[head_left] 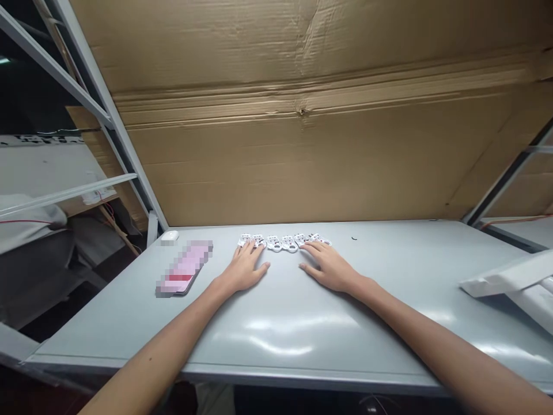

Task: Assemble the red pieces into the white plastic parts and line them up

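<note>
Several small flat white pieces with rounded loop ends and dark marks (281, 243) lie side by side in a row on the grey table (276, 311); their exact kind is too small to make out. My left hand (246, 268) rests palm down, fingers spread, its fingertips on the pieces at the row's left end. At the right end, my right hand (326, 266) lies flat with the fingers stretched out over the pieces there. Both thumbs point inward, apart from the row. Fingers partly cover the outer pieces, while the middle ones show fully.
A pink phone-like slab (188, 268), partly blurred, lies left of my hands, with a small white case (170, 236) behind it. White folded material (510, 276) sits at the right edge. Cardboard (302, 167) walls the back; metal posts (116, 127) frame the side.
</note>
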`<state>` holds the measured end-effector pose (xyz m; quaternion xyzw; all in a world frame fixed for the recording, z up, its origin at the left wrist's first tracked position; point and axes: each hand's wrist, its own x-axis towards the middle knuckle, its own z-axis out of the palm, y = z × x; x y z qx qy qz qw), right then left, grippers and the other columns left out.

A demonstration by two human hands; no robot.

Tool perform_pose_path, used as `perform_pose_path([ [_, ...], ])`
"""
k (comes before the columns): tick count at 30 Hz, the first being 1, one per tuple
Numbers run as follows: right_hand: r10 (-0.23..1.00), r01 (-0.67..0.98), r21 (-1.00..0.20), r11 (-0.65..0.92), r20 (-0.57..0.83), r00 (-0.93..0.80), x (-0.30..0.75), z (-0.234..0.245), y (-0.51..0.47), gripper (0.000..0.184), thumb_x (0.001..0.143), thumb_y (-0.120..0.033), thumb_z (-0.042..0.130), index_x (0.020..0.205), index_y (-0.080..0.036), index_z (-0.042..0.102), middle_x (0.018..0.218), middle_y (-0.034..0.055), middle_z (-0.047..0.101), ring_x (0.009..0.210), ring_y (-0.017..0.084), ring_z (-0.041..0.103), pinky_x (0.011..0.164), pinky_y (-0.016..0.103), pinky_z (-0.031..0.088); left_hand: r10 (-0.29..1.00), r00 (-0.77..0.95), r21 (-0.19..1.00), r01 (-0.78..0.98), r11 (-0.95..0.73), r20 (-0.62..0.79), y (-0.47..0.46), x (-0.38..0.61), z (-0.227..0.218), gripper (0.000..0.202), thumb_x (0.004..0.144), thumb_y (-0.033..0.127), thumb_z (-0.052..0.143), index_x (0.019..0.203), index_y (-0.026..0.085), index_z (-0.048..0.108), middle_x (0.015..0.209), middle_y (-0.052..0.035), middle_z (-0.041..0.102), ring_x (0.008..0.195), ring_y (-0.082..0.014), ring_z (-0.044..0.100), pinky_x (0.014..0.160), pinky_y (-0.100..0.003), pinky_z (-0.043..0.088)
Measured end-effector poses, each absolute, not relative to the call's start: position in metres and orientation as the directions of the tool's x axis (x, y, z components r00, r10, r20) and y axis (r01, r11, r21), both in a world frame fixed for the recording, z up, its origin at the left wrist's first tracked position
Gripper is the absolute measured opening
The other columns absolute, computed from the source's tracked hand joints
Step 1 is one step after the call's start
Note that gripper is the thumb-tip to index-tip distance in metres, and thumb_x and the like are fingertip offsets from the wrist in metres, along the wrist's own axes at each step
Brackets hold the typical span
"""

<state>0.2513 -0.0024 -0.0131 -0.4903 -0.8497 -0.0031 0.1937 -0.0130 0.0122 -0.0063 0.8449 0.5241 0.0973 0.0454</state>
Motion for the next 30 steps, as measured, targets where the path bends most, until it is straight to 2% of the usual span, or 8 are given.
perform_pose_path([
  [4, 0.828, 0.826, -0.206, 0.525, 0.347, -0.440, 0.253, -0.015, 0.000, 0.043, 0.095, -0.042, 0.047, 0.130, -0.019, 0.057, 0.137, 0.0137, 0.058, 0.128, 0.031, 0.049, 0.109, 0.051, 0.036, 0.887, 0.445, 0.182, 0.869, -0.461, 0.123, 0.013, -0.015, -0.005, 0.061, 0.097, 0.050, 0.038, 0.148, 0.018, 0.036, 0.158, -0.0138, 0.030, 0.148, -0.0324, 0.020, 0.119, -0.052, 0.018],
  [7, 0.848, 0.857, -0.208, 0.472, 0.372, -0.377, 0.256, -0.016, 0.003, 0.044, 0.094, -0.042, 0.047, 0.130, -0.018, 0.057, 0.139, 0.0141, 0.055, 0.131, 0.031, 0.046, 0.110, 0.050, 0.035, 0.879, 0.458, 0.167, 0.864, -0.475, 0.131, 0.013, -0.016, -0.004, 0.059, 0.097, 0.051, 0.038, 0.146, 0.019, 0.040, 0.156, -0.0130, 0.035, 0.147, -0.0325, 0.023, 0.118, -0.052, 0.019],
  [14, 0.898, 0.882, -0.282, 0.379, 0.341, -0.277, 0.261, -0.014, 0.005, 0.047, 0.096, -0.041, 0.044, 0.133, -0.014, 0.054, 0.140, 0.0162, 0.055, 0.126, 0.031, 0.053, 0.104, 0.045, 0.044, 0.870, 0.472, 0.152, 0.858, -0.491, 0.143, 0.011, -0.017, -0.001, 0.054, 0.097, 0.048, 0.041, 0.142, 0.018, 0.045, 0.153, -0.0142, 0.038, 0.144, -0.0327, 0.029, 0.118, -0.049, 0.024],
  [21, 0.880, 0.851, -0.286, 0.441, 0.323, -0.347, 0.263, -0.017, 0.010, 0.051, 0.094, -0.042, 0.048, 0.137, -0.015, 0.052, 0.144, 0.0157, 0.052, 0.132, 0.030, 0.048, 0.110, 0.046, 0.038, 0.871, 0.483, 0.178, 0.853, -0.491, 0.086, 0.013, -0.018, -0.003, 0.065, 0.098, 0.056, 0.035, 0.150, 0.017, 0.036, 0.159, -0.0137, 0.025, 0.148, -0.0325, 0.017, 0.119, -0.050, 0.019],
  [26, 0.867, 0.836, -0.297, 0.461, 0.352, -0.353, 0.265, -0.018, 0.011, 0.050, 0.094, -0.043, 0.047, 0.137, -0.019, 0.053, 0.142, 0.0142, 0.054, 0.130, 0.031, 0.050, 0.108, 0.048, 0.041, 0.853, 0.504, 0.198, 0.830, -0.521, 0.133, 0.015, -0.020, -0.004, 0.063, 0.096, 0.058, 0.038, 0.146, 0.019, 0.041, 0.159, -0.0119, 0.028, 0.148, -0.0325, 0.020, 0.119, -0.051, 0.020],
  [30, 0.821, 0.807, -0.250, 0.536, 0.379, -0.427, 0.262, -0.018, 0.011, 0.051, 0.094, -0.047, 0.046, 0.137, -0.020, 0.054, 0.144, 0.0129, 0.053, 0.137, 0.031, 0.043, 0.113, 0.051, 0.034, 0.835, 0.518, 0.196, 0.813, -0.548, 0.186, 0.013, -0.017, -0.002, 0.061, 0.097, 0.058, 0.039, 0.145, 0.020, 0.045, 0.158, -0.0110, 0.029, 0.147, -0.0320, 0.021, 0.120, -0.051, 0.019],
])
